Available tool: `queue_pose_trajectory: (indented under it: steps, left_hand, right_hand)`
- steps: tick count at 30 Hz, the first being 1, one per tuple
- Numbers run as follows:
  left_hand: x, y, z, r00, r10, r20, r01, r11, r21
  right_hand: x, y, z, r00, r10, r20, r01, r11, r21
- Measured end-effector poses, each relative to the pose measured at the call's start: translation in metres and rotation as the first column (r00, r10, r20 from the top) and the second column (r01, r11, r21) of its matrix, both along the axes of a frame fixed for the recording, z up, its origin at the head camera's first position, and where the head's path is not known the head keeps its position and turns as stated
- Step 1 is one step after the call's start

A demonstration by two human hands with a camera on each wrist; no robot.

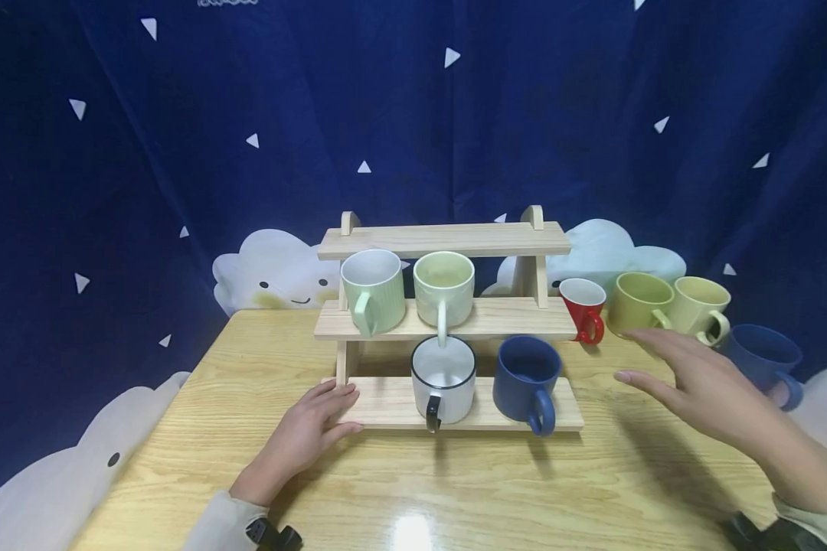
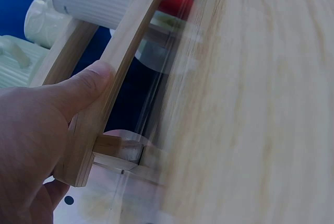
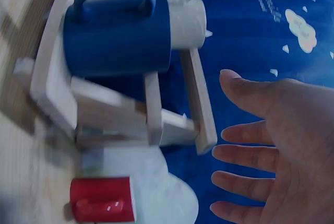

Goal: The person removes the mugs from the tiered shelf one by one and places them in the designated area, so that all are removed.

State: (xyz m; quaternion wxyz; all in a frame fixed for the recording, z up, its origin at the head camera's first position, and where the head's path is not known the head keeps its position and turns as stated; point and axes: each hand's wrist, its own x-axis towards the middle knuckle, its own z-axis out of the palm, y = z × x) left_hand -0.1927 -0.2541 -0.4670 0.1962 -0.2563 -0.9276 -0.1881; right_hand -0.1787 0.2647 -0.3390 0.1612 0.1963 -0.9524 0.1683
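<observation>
My left hand (image 1: 305, 435) grips the left end of the bottom board of a three-tier wooden rack (image 1: 386, 413), its thumb lying along the board in the left wrist view. On that board stand a white mug with black rim and handle (image 1: 448, 394) and a dark blue mug (image 1: 520, 390). The middle board carries a ribbed pale green mug (image 1: 379, 295) and a cream mug (image 1: 455, 295). My right hand (image 1: 710, 383) hovers right of the rack with spread fingers, holding nothing; it is nearest the mugs on the table's right side.
On the table (image 1: 358, 497), right of the rack, stand a red mug (image 1: 579, 306), an olive-yellow mug (image 1: 637, 302), a pale yellow mug (image 1: 692, 306) and another blue mug (image 1: 761, 352), partly behind my right hand. A dark blue curtain (image 1: 317, 92) hangs behind.
</observation>
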Motion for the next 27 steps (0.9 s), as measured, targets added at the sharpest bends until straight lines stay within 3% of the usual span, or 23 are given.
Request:
queue_pose_trajectory:
  steps: [6,11,16,27]
  left_hand:
    - [0.000,-0.001,-0.001,1.000,0.000,-0.016,0.000,1.000,-0.001]
    - [0.000,-0.001,0.000,1.000,0.005,0.008,-0.005,1.000,-0.006]
    - [0.000,-0.001,0.000,1.000,0.012,0.028,-0.011,1.000,-0.003]
    - [-0.001,-0.001,-0.001,1.000,-0.002,-0.013,0.002,1.000,-0.003]
  right_hand:
    - [-0.004,-0.023,0.008,0.997,0.068,-0.032,-0.067,0.998,0.006]
    - [-0.007,-0.044,0.011,0.991,0.109,-0.084,-0.107,0.994,0.020]
    - [-0.009,-0.064,0.013,0.987,0.134,-0.084,-0.132,0.991,0.025]
    - [-0.019,-0.101,0.012,0.978,0.185,-0.100,-0.185,0.983,0.013]
